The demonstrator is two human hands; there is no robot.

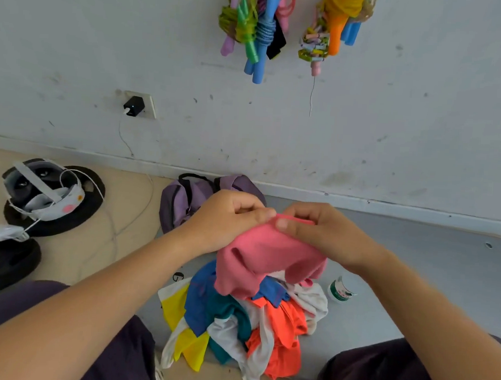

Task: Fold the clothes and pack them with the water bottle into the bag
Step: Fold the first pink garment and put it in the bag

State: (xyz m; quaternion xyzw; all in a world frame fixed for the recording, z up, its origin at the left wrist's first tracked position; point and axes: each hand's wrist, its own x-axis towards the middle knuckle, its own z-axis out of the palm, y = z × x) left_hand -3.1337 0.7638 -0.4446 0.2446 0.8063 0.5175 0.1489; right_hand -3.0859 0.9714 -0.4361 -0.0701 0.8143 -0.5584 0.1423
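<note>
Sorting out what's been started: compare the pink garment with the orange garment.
The pink garment is lifted, pinched along its top edge by the left hand and right hand; the orange garment lies crumpled in the pile, untouched. Pink hangs over the pile; orange sits tangled with other clothes. Neither is folded.

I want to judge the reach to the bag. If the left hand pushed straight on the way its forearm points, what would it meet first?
Probably the purple bag, just beyond the left hand, which pinches the pink garment; depth is unclear.
</note>
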